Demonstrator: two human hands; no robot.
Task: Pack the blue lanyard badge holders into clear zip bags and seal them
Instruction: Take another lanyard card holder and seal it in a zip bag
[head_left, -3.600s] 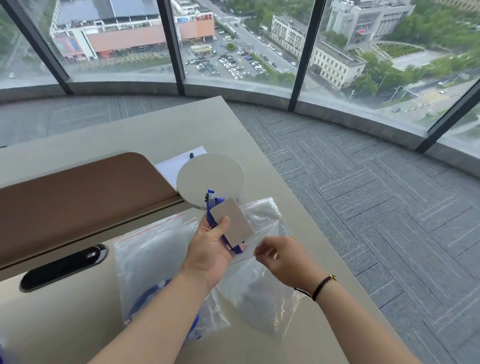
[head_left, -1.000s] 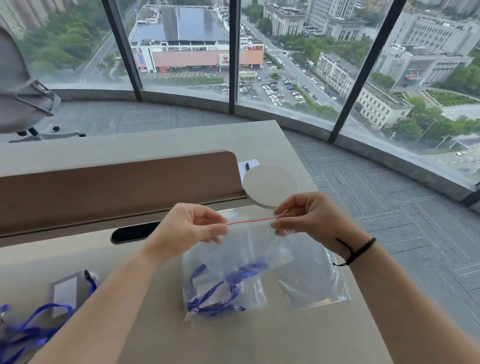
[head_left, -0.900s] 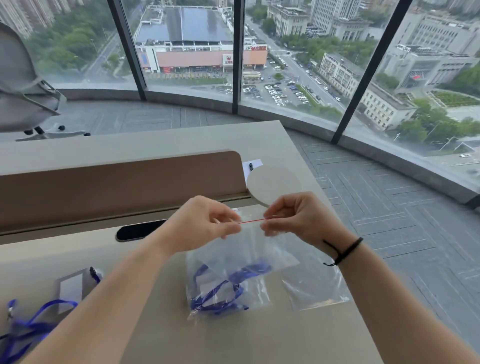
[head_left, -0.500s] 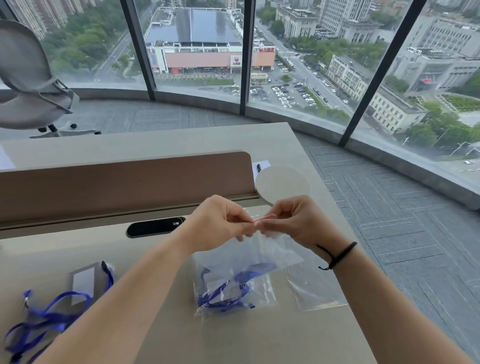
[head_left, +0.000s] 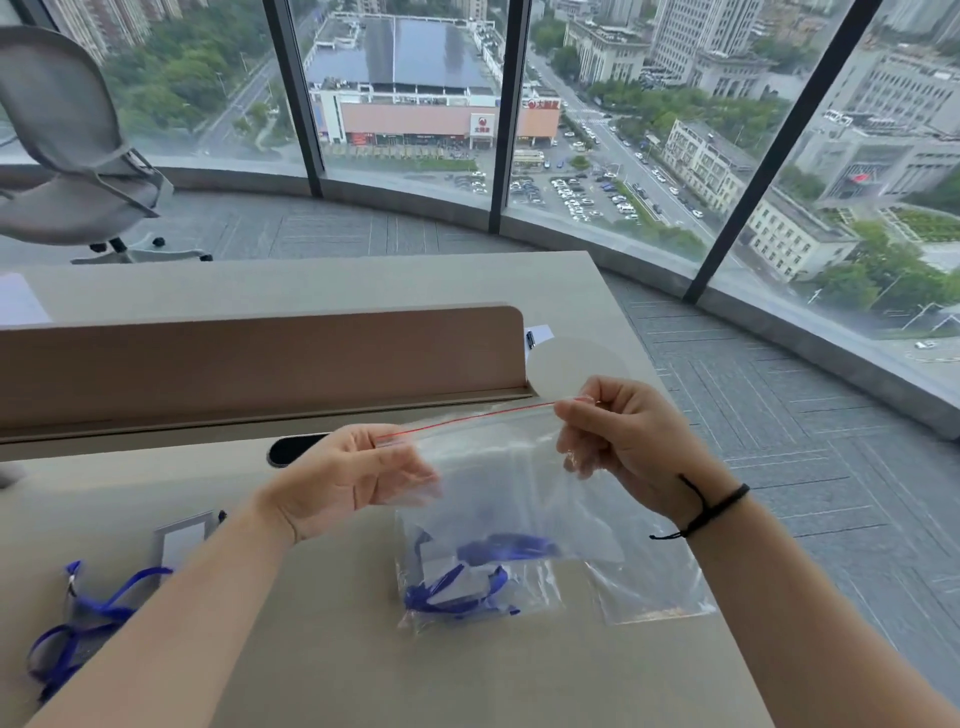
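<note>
A clear zip bag (head_left: 498, 483) with a red strip along its top hangs above the desk. My left hand (head_left: 358, 478) pinches its left top corner and my right hand (head_left: 613, 431) pinches its right top corner. Inside it, low down, lies a blue lanyard (head_left: 506, 545). Beneath it on the desk rests another clear bag (head_left: 467, 592) with a blue lanyard badge holder inside. A loose badge holder (head_left: 182, 535) with a blue lanyard (head_left: 78, 623) lies at the desk's left.
A brown divider panel (head_left: 260, 358) crosses the beige desk (head_left: 363, 665). A round white disc (head_left: 571, 364) and a paper sheet sit at its right end. An empty clear bag (head_left: 654, 592) lies by the desk's right edge. A grey chair (head_left: 67, 156) stands far left.
My hands have moved apart along the red strip, from pinching together at its middle to holding its two ends. The bag now hangs stretched between them.
</note>
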